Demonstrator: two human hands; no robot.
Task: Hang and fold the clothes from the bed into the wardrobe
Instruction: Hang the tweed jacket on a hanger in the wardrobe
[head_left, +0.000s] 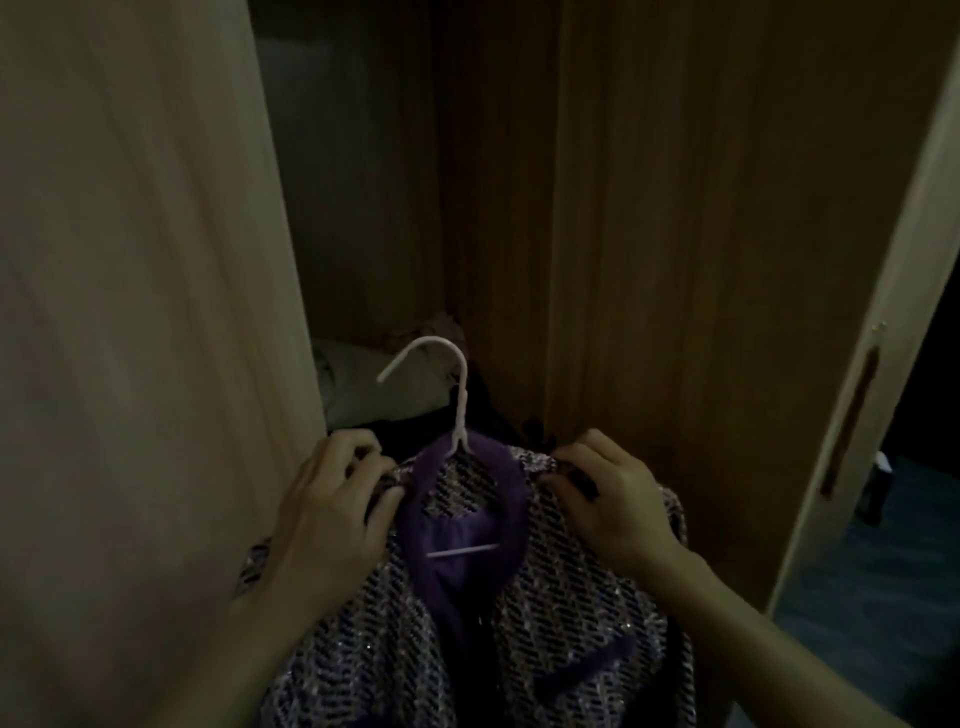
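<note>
Honestly, from the head view it looks dicey. The purple patterned jacket (467, 623) sits on a white hanger (456, 415) right at the open wardrobe (675, 234) mouth, left hand (332, 509) and right hand (618, 509) each with fingers pinched on a shoulder. Nobody's holding the hook itself, so I'd guess the hanger could tip and a shoulder slide off. No rail shows in this gloom, so hooking it blind could miss, and it'd land on the pile (379, 384) inside.
</note>
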